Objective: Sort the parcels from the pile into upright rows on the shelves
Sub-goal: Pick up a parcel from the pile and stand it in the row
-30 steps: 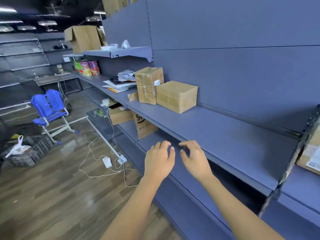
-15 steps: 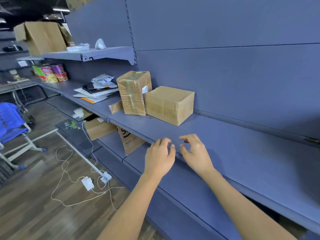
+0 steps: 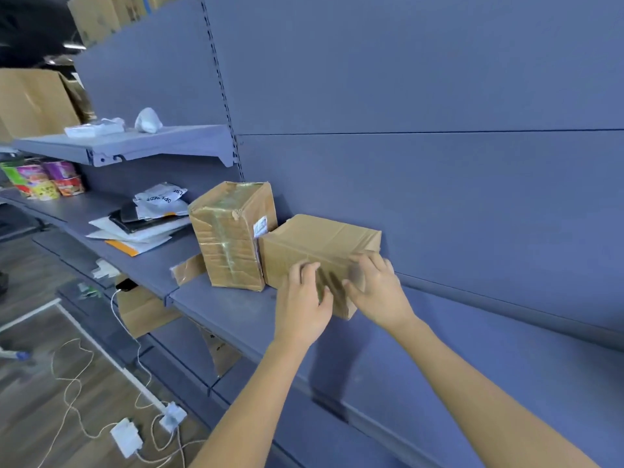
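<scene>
- I see my left hand [image 3: 300, 309] laid on the front face of the low box [image 3: 320, 241], fingers nearly straight and pointing up, thumb out to the side. It is touching, not wrapped round it.
- My right hand [image 3: 378, 292] is at the box's right front corner, with fingers hooked over the top edge and thumb on the front face, so it holds the box. The fingertips are blurred.
- The low box sits flat on the middle shelf [image 3: 236, 309], its rear near the back panel [image 3: 439, 204], its left end touching the tall box [image 3: 229, 238].
- The tall box stands upright on the same shelf, taped, with a white label on its right side.
- A small cardboard scrap [image 3: 189, 270] leans at the tall box's left foot.
- Farther left on the shelf is a loose pile of mailers [image 3: 141, 228], and beyond that noodle cups [image 3: 44, 180].
- The upper shelf [image 3: 135, 145] carries a white bag [image 3: 148, 120] and a big open carton [image 3: 33, 103].
- On the lower shelf is another carton [image 3: 141, 309], partly hidden.
- On the floor lie white cables [image 3: 84, 383] and a charger [image 3: 126, 437].
</scene>
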